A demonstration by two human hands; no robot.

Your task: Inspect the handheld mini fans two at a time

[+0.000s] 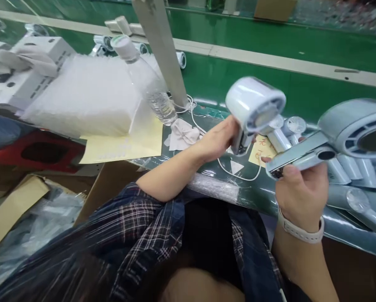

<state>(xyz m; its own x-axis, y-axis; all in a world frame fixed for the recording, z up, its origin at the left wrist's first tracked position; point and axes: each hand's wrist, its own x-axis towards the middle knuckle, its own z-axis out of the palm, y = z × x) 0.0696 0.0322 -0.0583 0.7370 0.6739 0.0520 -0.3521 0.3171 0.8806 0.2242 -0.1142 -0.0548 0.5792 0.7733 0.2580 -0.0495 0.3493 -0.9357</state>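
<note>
My left hand (219,138) is closed round the handle of a white handheld fan (254,105), held up with its round head tilted toward me. My right hand (301,188), with a white watch strap on the wrist, grips the handle of a second, pale blue-grey handheld fan (354,130) whose ringed head points right. Both fans hang above the dark green bench edge (254,197). Several more fans (348,184) of the same kind lie in a pile under my right hand's fan.
A clear water bottle (150,84) stands beside a slanted grey post (163,50). A white foam stack (87,96) rests on yellow paper (125,147). A white cable (225,167) and a crumpled cloth (183,134) lie near my left arm. Cardboard boxes (11,209) with plastic sit lower left.
</note>
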